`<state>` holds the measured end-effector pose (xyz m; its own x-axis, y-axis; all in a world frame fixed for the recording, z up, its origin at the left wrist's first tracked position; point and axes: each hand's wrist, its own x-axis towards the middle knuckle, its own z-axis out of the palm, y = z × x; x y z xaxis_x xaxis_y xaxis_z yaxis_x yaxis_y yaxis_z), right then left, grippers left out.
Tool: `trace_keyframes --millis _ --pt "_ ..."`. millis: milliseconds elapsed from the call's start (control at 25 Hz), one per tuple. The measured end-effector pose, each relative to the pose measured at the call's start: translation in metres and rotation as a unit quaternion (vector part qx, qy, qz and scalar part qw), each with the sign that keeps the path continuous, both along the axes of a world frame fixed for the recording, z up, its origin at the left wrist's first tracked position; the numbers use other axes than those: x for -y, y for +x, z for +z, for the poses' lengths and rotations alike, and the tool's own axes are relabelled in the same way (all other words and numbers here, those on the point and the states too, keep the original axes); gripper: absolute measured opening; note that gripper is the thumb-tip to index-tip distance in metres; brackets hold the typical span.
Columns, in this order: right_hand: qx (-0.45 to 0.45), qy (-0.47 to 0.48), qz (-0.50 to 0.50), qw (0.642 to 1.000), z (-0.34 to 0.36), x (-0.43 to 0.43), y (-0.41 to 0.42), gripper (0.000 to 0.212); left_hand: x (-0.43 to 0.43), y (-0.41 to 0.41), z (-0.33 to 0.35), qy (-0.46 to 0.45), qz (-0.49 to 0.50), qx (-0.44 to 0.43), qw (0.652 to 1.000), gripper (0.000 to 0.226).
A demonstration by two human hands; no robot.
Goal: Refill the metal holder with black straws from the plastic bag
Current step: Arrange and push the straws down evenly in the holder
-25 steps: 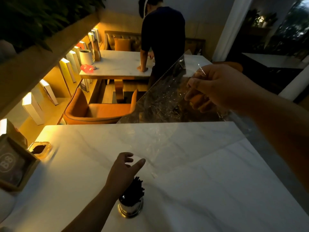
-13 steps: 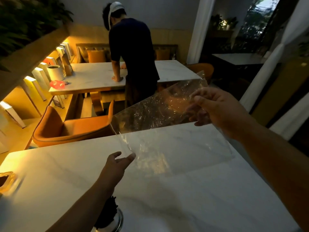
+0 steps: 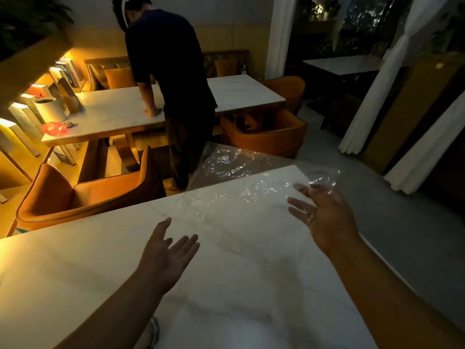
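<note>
1. Clear plastic bag [image 3: 241, 177] lies flat at the table's [image 3: 100, 260] far edge, empty as far as visible; one corner overhangs that edge, another drapes past the far right corner.
2. Bag long axis: cannot tell for certain; it appears to run roughly along the far edge, left to right.
3. Right hand [image 3: 327, 217] over the right edge, palm open, fingers [image 3: 298, 204] spread apart; film covers the fingertips.
4. Left hand [image 3: 166, 258] over mid-table, open, fingers apart, holding nothing, clear of the bag.
5. Holder [image 3: 154, 332]: only a metal rim shows at the near edge beside the left forearm; contents hidden.
</note>
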<state>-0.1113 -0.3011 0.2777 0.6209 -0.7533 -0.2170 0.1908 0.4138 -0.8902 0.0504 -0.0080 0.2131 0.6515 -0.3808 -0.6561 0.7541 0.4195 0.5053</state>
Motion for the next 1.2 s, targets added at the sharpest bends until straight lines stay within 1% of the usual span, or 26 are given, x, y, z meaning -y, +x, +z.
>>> trace_keyframes --millis 80,160,200,280,320,400,520,560,640,760,840,920,960,1040,1120,1200 --pt "0.024 0.075 -0.014 0.997 -0.029 -0.004 -0.003 0.025 0.015 -0.009 0.001 -0.008 -0.065 0.005 0.998 0.082" --pt "0.033 0.138 -0.007 0.99 -0.06 -0.013 -0.003 0.035 0.032 -0.018 -0.004 0.029 -0.129 0.033 0.991 0.063" --pt "0.029 0.166 0.003 0.986 -0.075 -0.017 -0.002 0.033 0.04 -0.021 -0.007 0.056 -0.145 0.053 0.986 0.053" --pt "0.014 0.215 0.033 0.976 -0.105 -0.024 -0.002 0.019 0.052 -0.025 -0.013 0.119 -0.154 0.102 0.975 0.03" --pt "0.004 0.234 0.053 0.971 -0.118 -0.025 -0.004 0.013 0.055 -0.025 -0.014 0.15 -0.155 0.127 0.968 0.026" --pt "-0.015 0.27 0.101 0.957 -0.139 -0.021 -0.016 0.007 0.055 -0.02 -0.012 0.202 -0.16 0.176 0.95 0.029" --pt "-0.026 0.325 0.158 0.932 -0.166 0.001 -0.039 0.037 0.05 -0.009 -0.009 0.245 -0.208 0.236 0.917 0.043" --pt "-0.026 0.339 0.174 0.924 -0.172 0.008 -0.044 0.045 0.048 -0.005 -0.007 0.251 -0.231 0.25 0.906 0.042" --pt "-0.028 0.352 0.215 0.911 -0.178 0.018 -0.044 0.053 0.041 0.001 -0.006 0.245 -0.266 0.258 0.896 0.039" --pt "-0.066 0.313 0.282 0.905 -0.178 0.02 -0.024 0.052 0.031 0.011 -0.009 0.219 -0.3 0.239 0.897 0.049" --pt "-0.101 0.26 0.306 0.91 -0.174 0.017 -0.007 0.048 0.026 0.015 -0.013 0.212 -0.319 0.22 0.897 0.046" --pt "-0.138 0.204 0.304 0.92 -0.176 0.017 0.009 0.041 0.025 0.016 -0.023 0.229 -0.323 0.205 0.895 0.044" --pt "-0.167 0.164 0.293 0.927 -0.18 0.017 0.016 0.036 0.026 0.015 -0.032 0.264 -0.316 0.206 0.888 0.041" --pt "-0.243 0.079 0.263 0.93 -0.191 0.018 0.023 0.026 0.031 0.009 -0.056 0.367 -0.271 0.203 0.867 0.033" --pt "-0.31 0.009 0.251 0.917 -0.208 0.016 0.026 0.021 0.037 0.0 -0.088 0.443 -0.216 0.182 0.851 0.033" --pt "-0.362 -0.041 0.252 0.897 -0.228 0.011 0.026 0.02 0.042 -0.008 -0.122 0.497 -0.208 0.198 0.819 0.04"
